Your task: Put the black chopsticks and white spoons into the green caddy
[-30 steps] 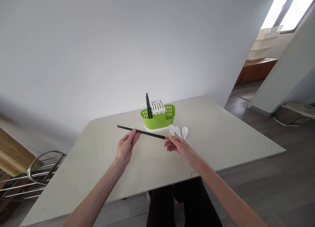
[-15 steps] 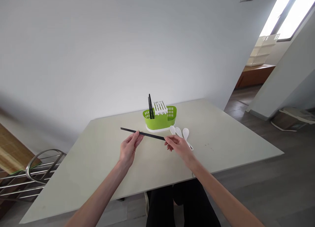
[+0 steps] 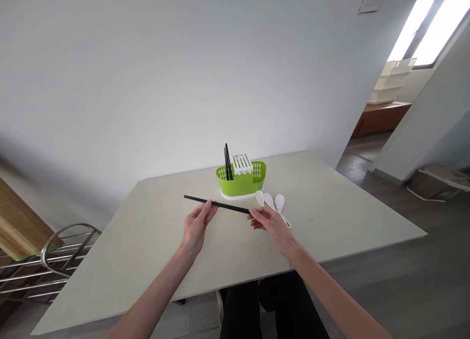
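Black chopsticks held over the tabletop, between its near and far edges.
Right hand grips one end, hiding it and parts of white spoons; left hand pinches mid-length; cropped forearms slant inward.

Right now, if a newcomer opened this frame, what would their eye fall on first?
Probably the bright green basket near the back of the pale table, with black upright chopsticks leaning in its left end. Next, the black held chopsticks, spanning crosswise between left hand and right hand in front of it. Then three white spoons, lying just beyond the right hand, partly hidden by it.
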A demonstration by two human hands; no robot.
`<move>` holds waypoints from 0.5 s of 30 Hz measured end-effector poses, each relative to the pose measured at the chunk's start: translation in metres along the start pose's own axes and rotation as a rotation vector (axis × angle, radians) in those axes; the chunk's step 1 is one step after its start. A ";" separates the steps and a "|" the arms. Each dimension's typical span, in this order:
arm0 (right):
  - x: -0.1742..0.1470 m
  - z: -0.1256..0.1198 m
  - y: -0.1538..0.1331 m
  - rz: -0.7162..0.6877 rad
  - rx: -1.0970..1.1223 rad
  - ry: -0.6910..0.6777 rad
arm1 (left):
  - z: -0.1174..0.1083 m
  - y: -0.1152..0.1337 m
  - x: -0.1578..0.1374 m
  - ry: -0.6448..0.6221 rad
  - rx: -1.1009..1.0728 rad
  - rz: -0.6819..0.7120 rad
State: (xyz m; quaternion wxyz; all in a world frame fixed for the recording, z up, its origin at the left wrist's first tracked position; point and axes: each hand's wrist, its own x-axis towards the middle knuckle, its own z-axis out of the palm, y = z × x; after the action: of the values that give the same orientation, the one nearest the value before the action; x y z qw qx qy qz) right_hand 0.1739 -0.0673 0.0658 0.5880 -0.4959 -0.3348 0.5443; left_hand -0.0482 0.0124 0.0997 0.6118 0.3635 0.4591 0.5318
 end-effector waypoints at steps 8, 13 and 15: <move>0.004 -0.001 0.005 0.034 0.045 -0.019 | -0.002 0.001 0.002 -0.011 0.016 0.033; 0.004 0.000 0.007 0.005 0.022 -0.061 | 0.002 0.004 0.005 -0.030 0.034 0.061; 0.005 -0.006 0.009 -0.043 -0.024 -0.063 | 0.004 0.011 0.011 -0.022 0.039 0.086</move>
State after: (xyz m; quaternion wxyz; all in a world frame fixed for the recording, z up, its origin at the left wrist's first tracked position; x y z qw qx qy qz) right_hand 0.1776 -0.0645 0.0545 0.5829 -0.4780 -0.3702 0.5429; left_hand -0.0477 0.0252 0.1095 0.5861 0.4005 0.4467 0.5445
